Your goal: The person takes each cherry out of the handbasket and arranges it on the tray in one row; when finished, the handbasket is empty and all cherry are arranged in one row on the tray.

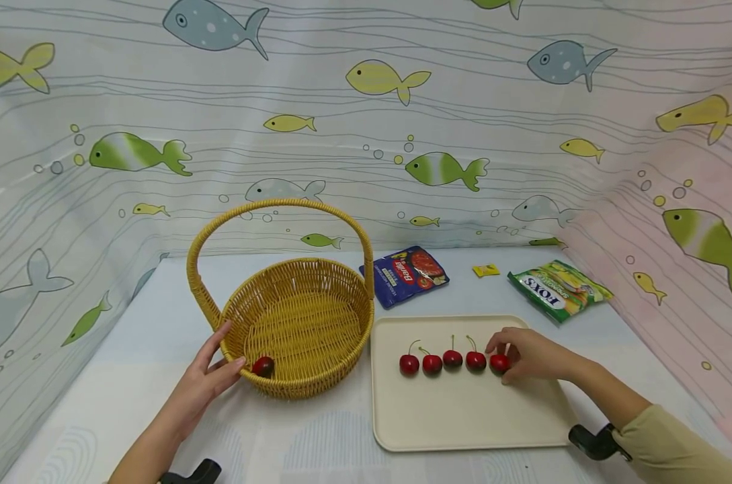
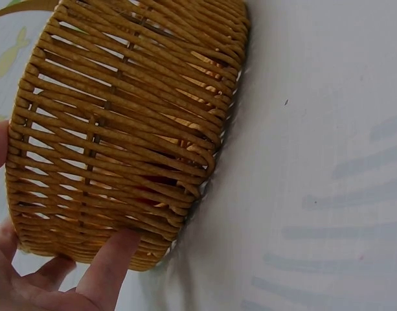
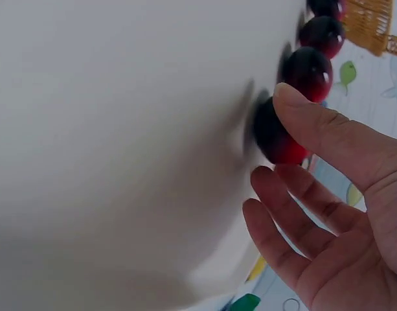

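Note:
Several dark red cherries (image 1: 452,359) stand in a row on a cream tray (image 1: 450,417). At the row's right end my right hand (image 1: 532,356) pinches the last cherry (image 3: 276,136), its thumb on the near side. The index finger's contact is hidden in the right wrist view. That cherry sits at the tray surface. My left hand (image 1: 202,383) rests against the left side of a wicker basket (image 1: 308,323), its spread fingers (image 2: 111,265) touching the rim and outer wall. One cherry (image 1: 263,366) lies inside the basket, close to the left hand.
The basket's tall arched handle (image 1: 281,203) rises above its bowl. Behind the tray lie a blue Barilla pouch (image 1: 404,275), a small yellow packet (image 1: 485,269) and a green Fox's bag (image 1: 559,289). Fish-print sheeting (image 1: 341,148) stands around the table.

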